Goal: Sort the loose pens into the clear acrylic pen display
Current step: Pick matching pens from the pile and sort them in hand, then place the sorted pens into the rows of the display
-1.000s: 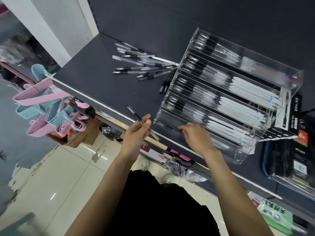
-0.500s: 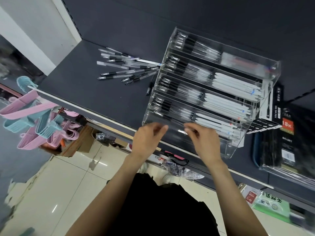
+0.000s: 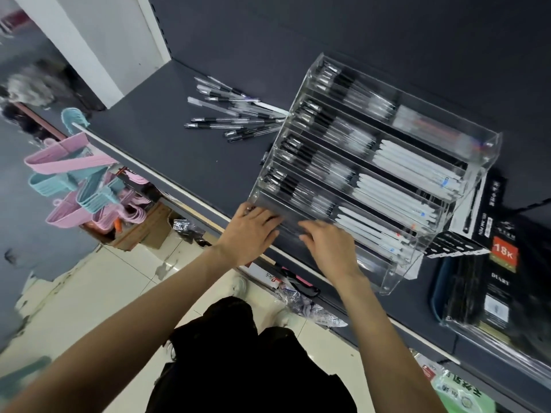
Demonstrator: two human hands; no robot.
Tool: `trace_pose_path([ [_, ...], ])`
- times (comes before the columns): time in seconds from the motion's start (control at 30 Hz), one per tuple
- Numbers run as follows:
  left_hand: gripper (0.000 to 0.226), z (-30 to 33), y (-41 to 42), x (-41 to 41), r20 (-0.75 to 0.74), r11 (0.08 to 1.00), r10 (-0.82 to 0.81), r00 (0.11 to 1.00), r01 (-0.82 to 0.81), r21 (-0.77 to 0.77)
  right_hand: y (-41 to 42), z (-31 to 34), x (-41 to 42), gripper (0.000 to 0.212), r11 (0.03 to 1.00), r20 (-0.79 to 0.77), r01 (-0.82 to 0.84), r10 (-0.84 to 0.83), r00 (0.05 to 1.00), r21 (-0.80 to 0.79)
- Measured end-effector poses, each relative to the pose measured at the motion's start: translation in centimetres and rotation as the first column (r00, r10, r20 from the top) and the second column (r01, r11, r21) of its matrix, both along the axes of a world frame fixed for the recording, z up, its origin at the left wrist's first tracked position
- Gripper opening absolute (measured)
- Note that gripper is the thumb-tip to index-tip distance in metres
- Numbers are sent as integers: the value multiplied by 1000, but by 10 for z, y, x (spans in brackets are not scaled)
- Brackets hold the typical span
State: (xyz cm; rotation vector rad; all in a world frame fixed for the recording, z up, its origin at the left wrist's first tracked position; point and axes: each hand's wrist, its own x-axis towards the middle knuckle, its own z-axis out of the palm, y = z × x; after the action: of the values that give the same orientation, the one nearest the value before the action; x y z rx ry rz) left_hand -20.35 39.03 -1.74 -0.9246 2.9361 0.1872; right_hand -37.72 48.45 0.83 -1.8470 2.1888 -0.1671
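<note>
1. Change: one second ago the left hand (image 3: 253, 231) held a pen up in front of the shelf edge, well clear of the clear acrylic pen display (image 3: 384, 174). Now both hands are down at the display's lowest front row, lower centre of the frame, and no raised pen shows.
2. Left hand: fingers extended and lying flat over the left end of that front row. A pen tip may show at the fingertips, but blur prevents confirming; hand reads as apart, pressing rather than clamped.
3. Right hand (image 3: 328, 248): fingers loosely spread on the same row, just right of the left hand; nothing seen gripped.
4. Judgement: the carried pen has likely been laid into the front row and is being seated. One pen done; the pile remains.
5. Loose pens (image 3: 235, 117): fanned heap on the dark shelf (image 3: 167, 144), upper centre of frame, touching the display's left wall.
6. Display: stepped tiers, centre right; black-grip clear pens in the left halves, white pens in the right halves.
</note>
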Motion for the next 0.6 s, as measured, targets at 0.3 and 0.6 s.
trace_pose_path([
  [0.3,54,0,-9,3,-9,980,-194,981,194,-33,16,3,14,30,997,87,71,-71,994,8],
  [0.6,14,60,-130,75,-587,927,-372,719,325,-189,-91,58,106,23,882,384,311,-166,908,-354],
])
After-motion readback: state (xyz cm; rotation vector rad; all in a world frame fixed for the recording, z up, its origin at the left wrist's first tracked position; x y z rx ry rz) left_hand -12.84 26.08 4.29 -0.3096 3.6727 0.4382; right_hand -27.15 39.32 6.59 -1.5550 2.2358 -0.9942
